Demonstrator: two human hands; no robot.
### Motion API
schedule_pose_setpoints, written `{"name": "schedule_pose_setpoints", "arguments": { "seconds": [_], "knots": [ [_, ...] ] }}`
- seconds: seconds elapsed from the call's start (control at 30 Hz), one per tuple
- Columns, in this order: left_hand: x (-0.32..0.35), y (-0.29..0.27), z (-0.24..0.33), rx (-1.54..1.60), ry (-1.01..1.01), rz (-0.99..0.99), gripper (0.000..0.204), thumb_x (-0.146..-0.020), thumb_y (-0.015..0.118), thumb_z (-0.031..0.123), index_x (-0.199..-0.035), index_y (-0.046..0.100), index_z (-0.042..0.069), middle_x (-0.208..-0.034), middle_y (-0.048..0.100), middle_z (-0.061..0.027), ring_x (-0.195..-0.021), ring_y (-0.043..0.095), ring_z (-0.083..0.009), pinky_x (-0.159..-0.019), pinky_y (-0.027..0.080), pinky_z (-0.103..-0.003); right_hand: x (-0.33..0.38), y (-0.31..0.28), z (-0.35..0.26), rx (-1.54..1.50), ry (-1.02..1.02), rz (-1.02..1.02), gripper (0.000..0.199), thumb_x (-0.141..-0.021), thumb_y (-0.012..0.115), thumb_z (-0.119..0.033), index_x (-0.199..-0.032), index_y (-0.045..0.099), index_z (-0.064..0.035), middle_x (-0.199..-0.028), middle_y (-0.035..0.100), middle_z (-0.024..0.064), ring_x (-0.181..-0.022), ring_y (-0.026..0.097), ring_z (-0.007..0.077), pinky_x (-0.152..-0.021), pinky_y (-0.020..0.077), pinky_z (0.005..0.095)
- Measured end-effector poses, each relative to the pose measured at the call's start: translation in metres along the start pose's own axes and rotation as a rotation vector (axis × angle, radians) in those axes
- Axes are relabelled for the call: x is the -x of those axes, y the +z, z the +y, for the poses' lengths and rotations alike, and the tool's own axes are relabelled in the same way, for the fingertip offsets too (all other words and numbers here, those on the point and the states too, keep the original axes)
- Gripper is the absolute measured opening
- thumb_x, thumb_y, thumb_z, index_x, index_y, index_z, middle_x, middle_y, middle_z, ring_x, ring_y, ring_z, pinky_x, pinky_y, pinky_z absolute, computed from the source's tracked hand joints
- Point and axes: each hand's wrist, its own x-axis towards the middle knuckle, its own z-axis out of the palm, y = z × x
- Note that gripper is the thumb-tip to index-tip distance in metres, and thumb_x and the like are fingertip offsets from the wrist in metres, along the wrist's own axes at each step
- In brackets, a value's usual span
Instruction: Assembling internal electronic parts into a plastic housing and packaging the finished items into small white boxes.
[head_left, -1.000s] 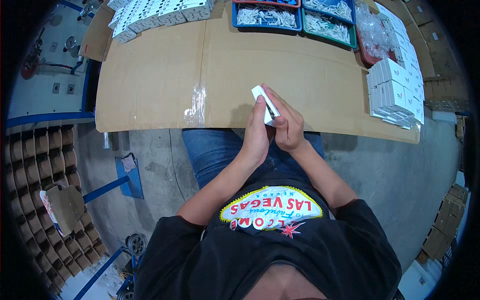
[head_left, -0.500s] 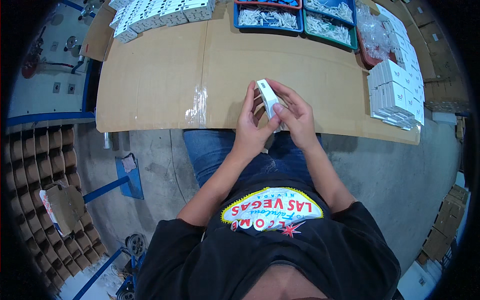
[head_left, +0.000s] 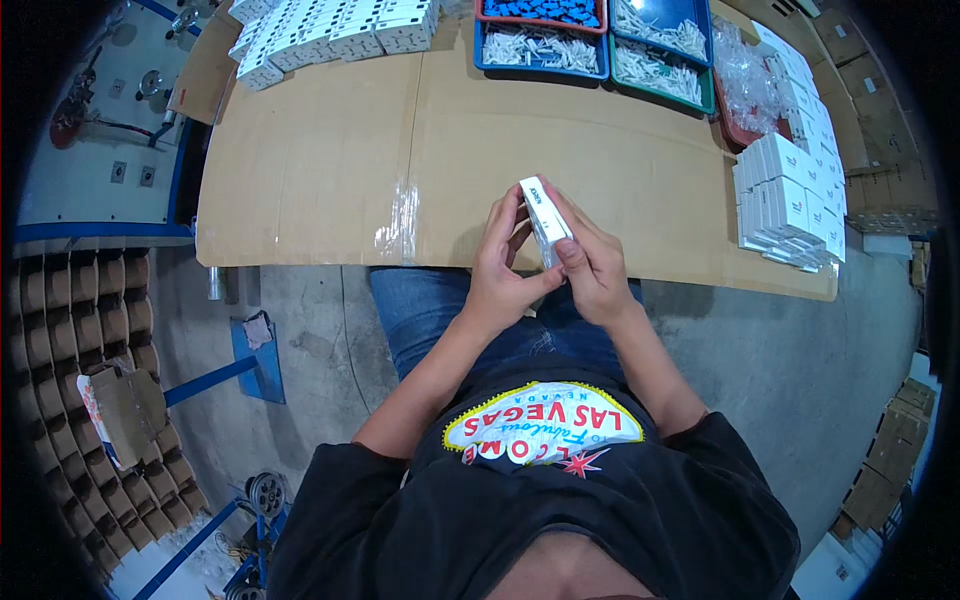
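Both my hands hold a slim white box (head_left: 545, 218) upright on its narrow side, just over the table's near edge. My left hand (head_left: 497, 275) grips its left face, fingers behind it and thumb at the lower end. On the other side my right hand (head_left: 600, 270) is closed round the box, its thumb pressed on the near end. Dark print shows on the narrow face; the lower part looks shiny. The broad faces are mostly hidden by my fingers.
Brown cardboard (head_left: 310, 180) covers the table. Stacked white boxes (head_left: 790, 200) stand at the right, with more white cartons (head_left: 340, 35) at the far left. At the back sit a blue tray (head_left: 540, 72) of small white pieces, a red tray (head_left: 545, 28) of blue pieces, and clear plastic bags (head_left: 748, 80).
The box and both hands have come slightly nearer to me. My right thumb has slid down to the near end of the box. The whole view has shifted a little.
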Motion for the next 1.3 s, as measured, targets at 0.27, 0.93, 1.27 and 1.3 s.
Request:
{"name": "schedule_pose_setpoints", "arguments": {
  "seconds": [0.27, 0.93, 1.27, 1.3],
  "knots": [
    [0.000, 0.005, 0.009, -0.061, 0.076, 0.026, 0.107, -0.076, 0.088, 0.011, -0.159, 0.022, -0.005, -0.151, 0.038, -0.0150, -0.144, 0.042, -0.0280, -0.122, 0.032, -0.043, 0.005, 0.010, -0.009, -0.294, 0.080, 0.027, 0.053, -0.111, 0.044, -0.026, -0.153, 0.042, 0.0045, -0.157, 0.046, 0.0212, -0.145, 0.046, 0.0298, -0.117, 0.0359, 0.0357],
    [-0.015, 0.005, -0.005, -0.480, 0.376, 0.270, 0.097, -0.097, 0.034, 0.076, -0.136, 0.051, -0.012, -0.127, 0.055, -0.0282, -0.112, 0.060, -0.0397, -0.096, 0.049, -0.046, -0.008, 0.061, -0.027, -0.700, 0.654, 0.306, 0.050, -0.106, 0.059, -0.024, -0.147, 0.045, 0.0002, -0.132, 0.061, 0.0113, -0.121, 0.058, 0.0175, -0.106, 0.0444, 0.0316],
    [-0.009, 0.005, 0.003, -0.475, 0.386, 0.289, 0.087, -0.097, 0.032, 0.065, -0.127, 0.056, -0.012, -0.121, 0.058, -0.0286, -0.110, 0.060, -0.0401, -0.094, 0.050, -0.044, 0.004, 0.061, -0.039, -0.385, 0.504, 0.255, 0.050, -0.113, 0.043, -0.034, -0.142, 0.054, 0.0045, -0.121, 0.066, 0.0102, -0.111, 0.060, 0.0133, -0.096, 0.0481, 0.0277],
    [-0.008, 0.005, 0.001, -0.462, 0.392, 0.296, 0.086, -0.097, 0.032, 0.065, -0.127, 0.056, -0.012, -0.121, 0.057, -0.0285, -0.111, 0.060, -0.0402, -0.095, 0.050, -0.045, 0.004, 0.061, -0.042, -0.385, 0.504, 0.255, 0.050, -0.113, 0.043, -0.034, -0.142, 0.054, 0.0045, -0.121, 0.066, 0.0102, -0.111, 0.060, 0.0133, -0.096, 0.0481, 0.0277]
  ]
}}
